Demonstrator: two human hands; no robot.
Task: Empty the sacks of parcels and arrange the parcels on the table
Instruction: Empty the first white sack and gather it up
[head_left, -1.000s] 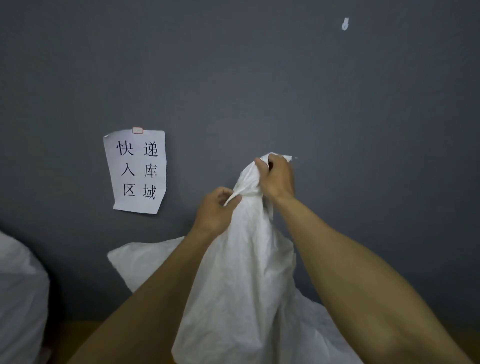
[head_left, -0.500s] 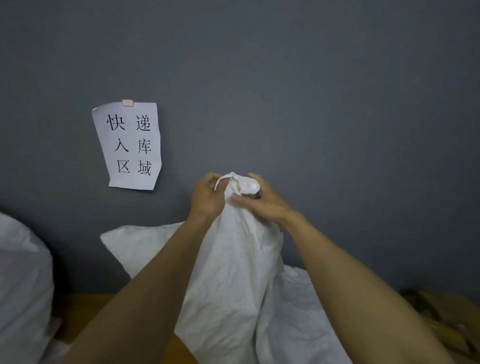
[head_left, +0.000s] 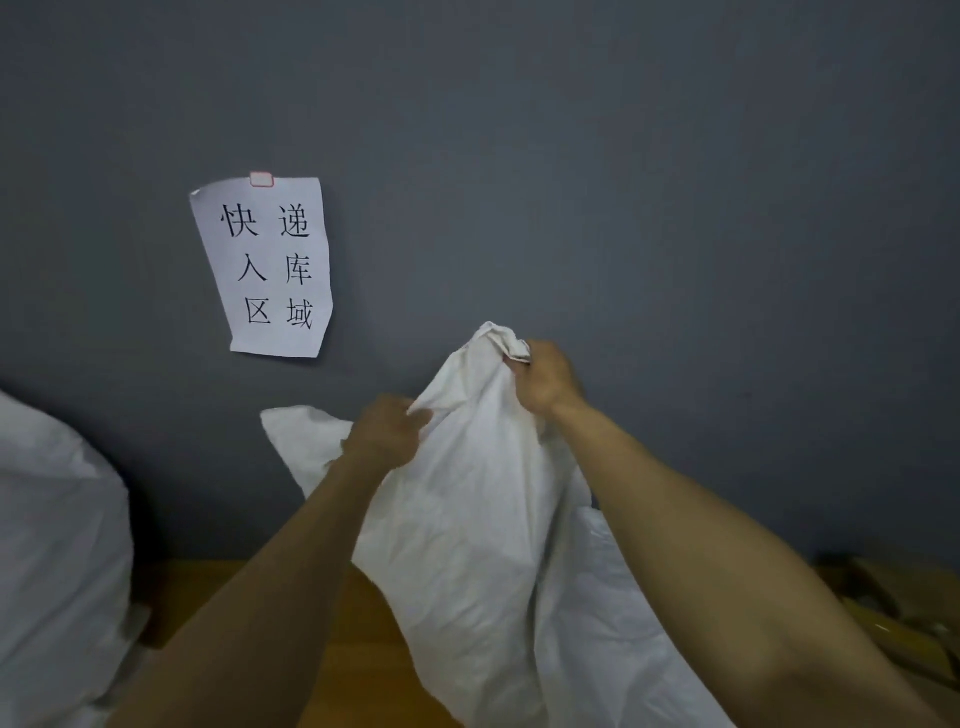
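- Behind everything, a grey wall (head_left: 675, 182) fills the view.
- A white sack (head_left: 467, 545) stands on the wooden tabletop (head_left: 358, 649) against the wall, its neck bunched and held up.
- A second sack (head_left: 57, 545), also white, sits at the left edge, well apart.
- Brown cardboard (head_left: 893, 608) lies at the right, blurred.
- A paper sign (head_left: 270, 270) with black characters hangs on the wall.
- The right hand (head_left: 545, 382) has its fingers clamped round the sack's bunched top.
- The left hand (head_left: 387, 431) pinches a fold lower on the sack's left side.

Dim, even light; soft throughout, blurrier and bowed toward the edges.
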